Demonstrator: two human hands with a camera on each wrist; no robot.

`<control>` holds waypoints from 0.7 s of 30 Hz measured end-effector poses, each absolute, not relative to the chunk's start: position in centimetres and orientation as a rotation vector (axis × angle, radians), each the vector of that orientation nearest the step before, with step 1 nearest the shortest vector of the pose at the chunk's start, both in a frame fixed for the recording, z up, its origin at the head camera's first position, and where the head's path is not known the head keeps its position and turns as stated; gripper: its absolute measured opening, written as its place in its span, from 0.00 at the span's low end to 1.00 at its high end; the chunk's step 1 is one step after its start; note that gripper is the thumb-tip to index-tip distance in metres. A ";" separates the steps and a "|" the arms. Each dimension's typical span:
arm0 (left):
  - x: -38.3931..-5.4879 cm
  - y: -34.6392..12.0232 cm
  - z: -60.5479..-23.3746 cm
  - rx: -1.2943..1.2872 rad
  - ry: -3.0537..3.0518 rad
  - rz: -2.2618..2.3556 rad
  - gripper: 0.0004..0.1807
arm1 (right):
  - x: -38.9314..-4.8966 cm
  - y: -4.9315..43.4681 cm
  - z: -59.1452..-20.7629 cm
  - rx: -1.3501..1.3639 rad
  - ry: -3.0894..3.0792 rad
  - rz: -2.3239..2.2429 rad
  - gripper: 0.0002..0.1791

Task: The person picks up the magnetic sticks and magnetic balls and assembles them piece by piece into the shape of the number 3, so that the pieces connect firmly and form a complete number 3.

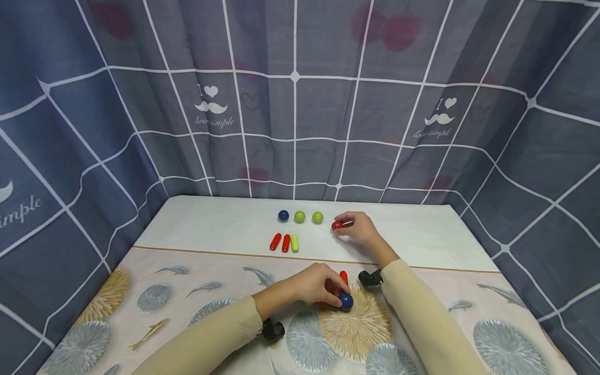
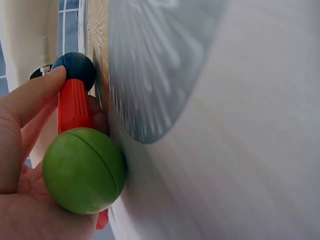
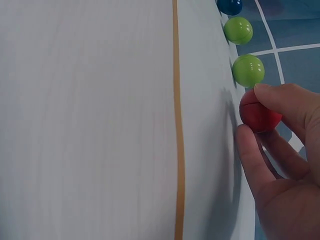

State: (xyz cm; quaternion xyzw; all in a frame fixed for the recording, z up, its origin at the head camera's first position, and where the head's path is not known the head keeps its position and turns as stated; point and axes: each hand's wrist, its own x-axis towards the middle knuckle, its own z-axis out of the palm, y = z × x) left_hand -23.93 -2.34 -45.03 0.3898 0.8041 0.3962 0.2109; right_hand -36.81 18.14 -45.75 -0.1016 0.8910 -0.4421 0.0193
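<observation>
Red ball (image 3: 257, 116), pinched in R grip (image 1: 362, 229)

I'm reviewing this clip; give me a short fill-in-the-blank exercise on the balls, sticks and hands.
1. The pinched ball in the right hand is ____.
2. Between it and the blue ball sit two balls coloured ____.
3. On the white strip lie ____ short sticks.
4. In the left wrist view, a red stick is between a green ball and a farther ball coloured ____.

Missing words: red; green; three; blue.
</observation>
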 end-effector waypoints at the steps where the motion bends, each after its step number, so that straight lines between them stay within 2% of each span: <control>1: -24.0 -2.4 -45.1 1.083 2.238 1.098 0.13 | -36.7 18.2 -45.7 -0.314 2.764 -1.367 0.22; 21: -24.1 -2.3 -45.1 1.070 2.224 1.097 0.13 | -33.9 19.6 -46.3 -0.358 2.666 -1.443 0.20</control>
